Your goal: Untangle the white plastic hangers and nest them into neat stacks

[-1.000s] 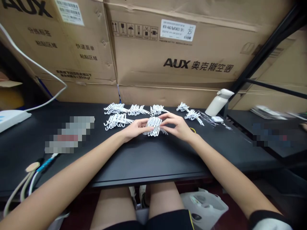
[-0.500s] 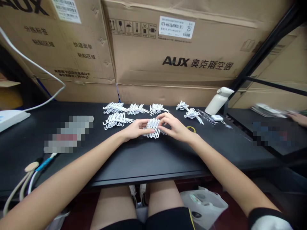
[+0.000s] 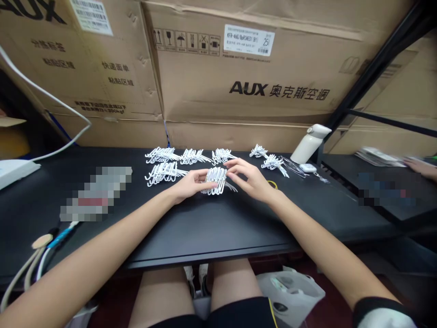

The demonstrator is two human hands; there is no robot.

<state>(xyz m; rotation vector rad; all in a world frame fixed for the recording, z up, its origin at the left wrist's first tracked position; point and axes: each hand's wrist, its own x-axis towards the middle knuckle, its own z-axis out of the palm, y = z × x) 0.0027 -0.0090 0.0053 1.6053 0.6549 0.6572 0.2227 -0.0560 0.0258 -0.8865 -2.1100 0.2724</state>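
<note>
A bundle of white hooks (image 3: 215, 181) is gripped by my left hand (image 3: 189, 186), thumb in front and fingers behind, just above the black tabletop. My right hand (image 3: 249, 180) is at the bundle's right side, its fingers apart and curved, holding nothing that I can see. Thin white ends of the bundle stick out below the right fingers. Behind my hands lie more bundles of white hooks: one (image 3: 161, 173) to the left, one (image 3: 222, 156) straight behind, and one (image 3: 275, 164) to the right. A yellow band (image 3: 272, 184) lies beside my right wrist.
A white bottle (image 3: 310, 144) stands at the back right near a small white case (image 3: 307, 168) and clear plastic. A white cable (image 3: 82, 132) hangs at left. Large cardboard boxes (image 3: 239, 105) form the back. Another person's hand (image 3: 420, 167) shows at far right.
My right hand has drawn slightly away from the bundle's right side, its fingers opening. My left hand keeps its hold on the bundle. The view has shifted slightly.
</note>
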